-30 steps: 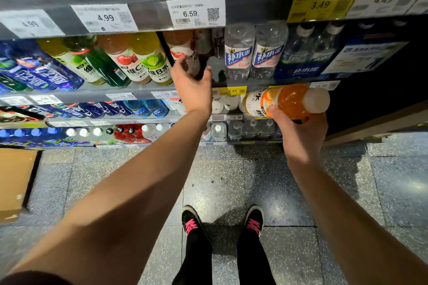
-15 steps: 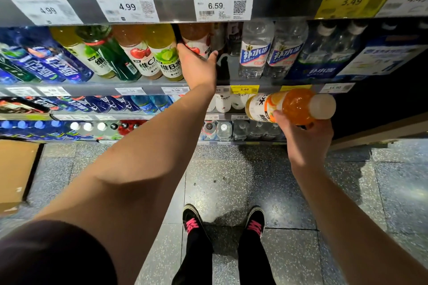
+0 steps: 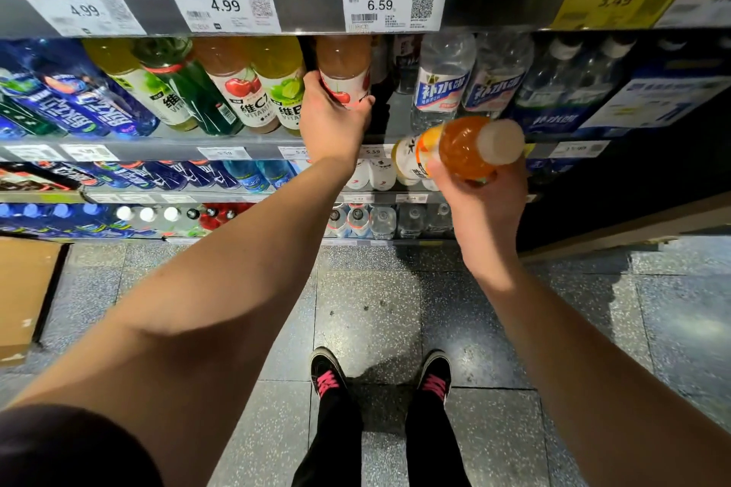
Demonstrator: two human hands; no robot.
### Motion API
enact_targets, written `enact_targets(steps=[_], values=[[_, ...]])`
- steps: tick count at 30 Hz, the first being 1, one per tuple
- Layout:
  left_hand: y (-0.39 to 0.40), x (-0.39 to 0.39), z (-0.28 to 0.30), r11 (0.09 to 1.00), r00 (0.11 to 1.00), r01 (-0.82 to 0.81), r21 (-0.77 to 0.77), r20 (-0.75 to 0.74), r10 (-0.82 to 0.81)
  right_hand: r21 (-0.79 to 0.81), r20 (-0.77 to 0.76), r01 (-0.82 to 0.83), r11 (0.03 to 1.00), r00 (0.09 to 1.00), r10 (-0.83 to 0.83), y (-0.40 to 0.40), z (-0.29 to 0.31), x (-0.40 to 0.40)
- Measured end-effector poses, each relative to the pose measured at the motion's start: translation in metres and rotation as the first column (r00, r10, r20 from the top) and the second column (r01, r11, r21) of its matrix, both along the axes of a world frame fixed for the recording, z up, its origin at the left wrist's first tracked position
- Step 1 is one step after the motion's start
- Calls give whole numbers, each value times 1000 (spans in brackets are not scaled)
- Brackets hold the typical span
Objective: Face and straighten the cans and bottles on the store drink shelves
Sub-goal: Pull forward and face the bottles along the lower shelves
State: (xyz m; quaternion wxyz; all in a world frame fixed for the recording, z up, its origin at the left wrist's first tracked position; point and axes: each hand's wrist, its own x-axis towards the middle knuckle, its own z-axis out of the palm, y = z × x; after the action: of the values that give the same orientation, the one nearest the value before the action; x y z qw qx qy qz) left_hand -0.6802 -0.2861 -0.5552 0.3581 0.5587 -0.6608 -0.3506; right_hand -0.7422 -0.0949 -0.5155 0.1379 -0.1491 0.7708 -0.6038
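Up on the middle shelf (image 3: 245,138), the left hand (image 3: 330,123) is wrapped around the lower part of a cherry-label bottle (image 3: 344,71), thumb on its left side and fingers (image 3: 362,107) curled round the front of the label. That bottle stands at the right end of a row of vitamin drinks, just beside a lime-label bottle (image 3: 283,83) and another cherry bottle (image 3: 237,87), which lean leftward in the wide-angle view. To its right there is a dark gap, then two clear bottles with blue and white labels (image 3: 443,85).

The right hand (image 3: 484,206) is out in front of the shelves, well apart from the row, holding an orange drink bottle (image 3: 459,148) on its side. Its white cap (image 3: 500,140) points toward the camera and its white label end points toward the shelf. The fingers close around the bottle from below; only the thumb tip shows at the label.

Price tags reading 4.99 and 6.59 (image 3: 393,4) sit on the rail above. Lower shelves carry blue bottles and small water bottles. Black shoes with pink laces (image 3: 328,376) stand on the speckled tile floor (image 3: 368,308), and a cardboard box (image 3: 23,289) lies at the left
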Motion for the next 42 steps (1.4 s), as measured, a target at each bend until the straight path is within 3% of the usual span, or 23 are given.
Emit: enact_targets(steps=[7, 17, 22, 25, 29, 32, 38, 42], values=[[-5, 15, -1, 998, 998, 61, 4, -4, -61, -53, -63, -35, 998, 998, 31, -69, -6, 5], [-9, 20, -5, 993, 991, 118, -3, -57, -118, 113, -465, 108, 988, 884, -44, -119, -6, 18], [-13, 22, -5, 989, 988, 144, 31, -65, -142, 119, -361, 167, 979, 926, -114, -144, -1, 15], [-14, 21, -4, 990, 990, 135, 47, -57, -133, 111, -373, 215, 970, 914, -160, -151, 0, 20], [-15, 22, -6, 986, 987, 139, 88, -96, -131, 69, -207, 172, 983, 966, -154, -153, -5, 30], [-19, 25, -11, 975, 979, 184, 124, -117, -170, 49, -237, 198, 979, 955, -181, -151, -17, 31], [-18, 30, -13, 970, 961, 201, 135, -219, -169, 153, -182, 66, 986, 983, -37, -148, -29, 29], [-13, 28, -12, 970, 955, 196, 143, -254, -155, 107, -73, 75, 991, 995, -68, -145, -28, 36]])
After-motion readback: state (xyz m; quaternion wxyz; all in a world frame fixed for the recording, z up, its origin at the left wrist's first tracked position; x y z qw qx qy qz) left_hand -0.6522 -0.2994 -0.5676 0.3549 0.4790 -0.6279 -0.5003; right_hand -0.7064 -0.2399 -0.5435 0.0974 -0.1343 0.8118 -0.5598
